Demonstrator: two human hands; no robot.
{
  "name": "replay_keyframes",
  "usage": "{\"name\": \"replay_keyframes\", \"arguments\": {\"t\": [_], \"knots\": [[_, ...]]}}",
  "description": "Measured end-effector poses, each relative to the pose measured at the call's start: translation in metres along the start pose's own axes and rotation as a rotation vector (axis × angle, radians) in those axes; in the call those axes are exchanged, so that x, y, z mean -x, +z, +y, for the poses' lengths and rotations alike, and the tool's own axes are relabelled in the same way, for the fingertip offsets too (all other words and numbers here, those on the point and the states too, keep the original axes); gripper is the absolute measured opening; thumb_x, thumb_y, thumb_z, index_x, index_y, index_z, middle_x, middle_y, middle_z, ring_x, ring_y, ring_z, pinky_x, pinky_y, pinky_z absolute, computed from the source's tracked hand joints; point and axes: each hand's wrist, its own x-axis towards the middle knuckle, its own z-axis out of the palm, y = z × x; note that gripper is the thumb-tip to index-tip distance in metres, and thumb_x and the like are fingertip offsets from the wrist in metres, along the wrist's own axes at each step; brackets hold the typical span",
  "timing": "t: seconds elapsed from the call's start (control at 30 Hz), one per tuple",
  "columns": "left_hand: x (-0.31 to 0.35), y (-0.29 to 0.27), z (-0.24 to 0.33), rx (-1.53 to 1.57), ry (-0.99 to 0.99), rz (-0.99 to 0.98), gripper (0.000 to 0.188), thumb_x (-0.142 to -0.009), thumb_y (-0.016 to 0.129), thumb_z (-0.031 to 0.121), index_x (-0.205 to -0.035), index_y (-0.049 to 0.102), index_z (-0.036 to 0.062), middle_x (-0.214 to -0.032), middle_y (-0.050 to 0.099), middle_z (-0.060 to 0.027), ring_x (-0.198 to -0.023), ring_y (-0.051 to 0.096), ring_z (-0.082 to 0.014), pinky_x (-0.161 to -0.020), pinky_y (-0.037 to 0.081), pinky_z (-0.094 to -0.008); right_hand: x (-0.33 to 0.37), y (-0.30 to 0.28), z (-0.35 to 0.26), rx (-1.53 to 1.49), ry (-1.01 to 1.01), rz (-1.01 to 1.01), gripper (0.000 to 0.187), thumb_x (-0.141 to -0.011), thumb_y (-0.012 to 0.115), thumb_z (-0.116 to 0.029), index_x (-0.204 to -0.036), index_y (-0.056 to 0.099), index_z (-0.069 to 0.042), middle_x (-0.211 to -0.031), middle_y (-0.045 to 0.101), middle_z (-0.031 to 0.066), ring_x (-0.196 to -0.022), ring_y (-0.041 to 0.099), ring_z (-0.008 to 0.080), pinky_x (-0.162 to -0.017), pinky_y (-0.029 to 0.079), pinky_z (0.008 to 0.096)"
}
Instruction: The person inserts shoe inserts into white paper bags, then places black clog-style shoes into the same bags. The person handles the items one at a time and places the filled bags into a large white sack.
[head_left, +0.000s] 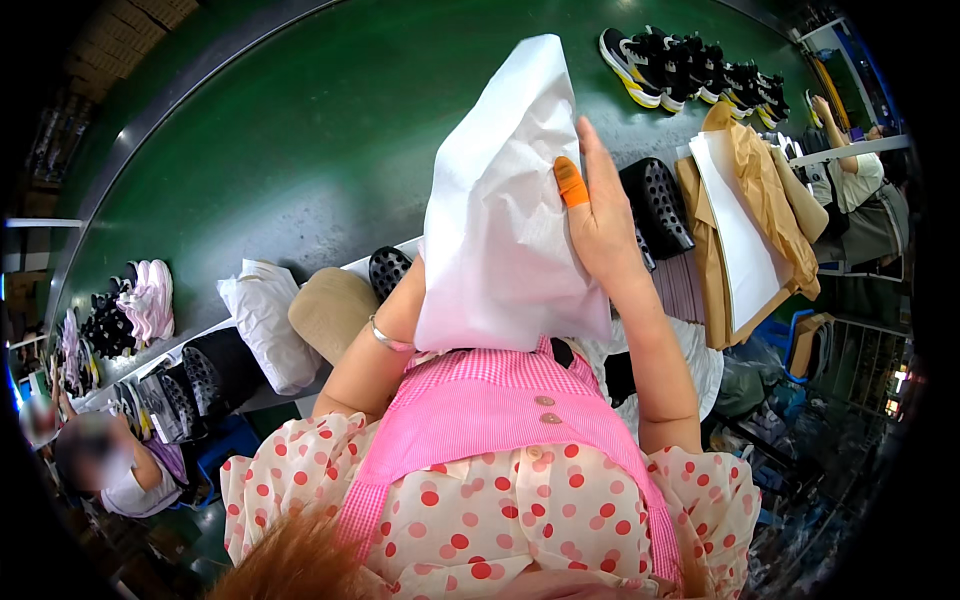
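Note:
A crumpled sheet of thin white paper (505, 210) is held up in front of my chest, its top rising to a point. My right hand (604, 215) grips its right edge, the thumb in an orange finger cot (571, 182) lying on the front and the other fingers stretched along the edge and behind. My left forearm, with a bracelet (388, 335) at the wrist, reaches behind the paper, which hides my left hand. Whether anything lies inside or behind the paper cannot be seen.
Beyond is a green work surface (250, 150). Black shoes with yellow-and-white soles (640, 72) line its far right; pink shoes (150, 300) stand at left. Brown and white paper (740, 225) is stacked right. A white-wrapped bundle (275, 325) lies left. Other people sit at both sides.

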Motion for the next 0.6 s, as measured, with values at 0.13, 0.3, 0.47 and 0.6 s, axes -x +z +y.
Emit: {"name": "replay_keyframes", "arguments": {"t": [0.13, 0.3, 0.47, 0.6], "knots": [[0.004, -0.002, -0.001, 0.008, 0.0, 0.012, 0.048, -0.1, 0.048, 0.023, -0.142, 0.037, 0.0027, -0.134, 0.049, -0.0084, -0.118, 0.051, -0.0173, -0.098, 0.046, -0.0303, 0.01, -0.004, -0.011, 0.078, -0.118, 0.036, 0.056, -0.094, 0.058, -0.022, -0.14, 0.036, 0.003, -0.132, 0.047, 0.0243, -0.12, 0.048, 0.0376, -0.103, 0.037, 0.0413], [0.003, 0.003, 0.008, 0.001, 0.077, -0.044, 0.045, -0.097, 0.054, 0.016, -0.138, 0.043, 0.0012, -0.131, 0.053, -0.0089, -0.112, 0.055, -0.0164, -0.093, 0.049, -0.0287, 0.019, 0.004, -0.008, -0.074, -0.087, -0.12, 0.077, -0.092, 0.059, -0.045, -0.143, 0.03, 0.005, -0.134, 0.047, 0.0269, -0.123, 0.047, 0.039, -0.103, 0.038, 0.0403], [0.004, -0.024, 0.002, -0.067, 0.113, -0.086, 0.045, -0.095, 0.058, 0.018, -0.136, 0.047, 0.002, -0.128, 0.055, -0.0084, -0.112, 0.055, -0.0157, -0.091, 0.05, -0.0284, 0.02, -0.002, -0.015, -0.536, 0.225, -0.385, 0.088, -0.088, 0.061, -0.053, -0.146, 0.026, 0.002, -0.133, 0.049, 0.0221, -0.124, 0.049, 0.0272, -0.104, 0.037, 0.0348], [0.004, -0.016, 0.012, -0.034, 0.027, -0.105, 0.043, -0.095, 0.058, 0.018, -0.133, 0.049, 0.0015, -0.126, 0.057, -0.0081, -0.11, 0.057, -0.0159, -0.091, 0.05, -0.0287, 0.029, 0.008, 0.0, -0.81, 0.38, -0.472, 0.084, -0.087, 0.064, -0.052, -0.145, 0.031, -0.001, -0.132, 0.051, 0.0151, -0.12, 0.05, 0.0204, -0.101, 0.039, 0.0327]]}}
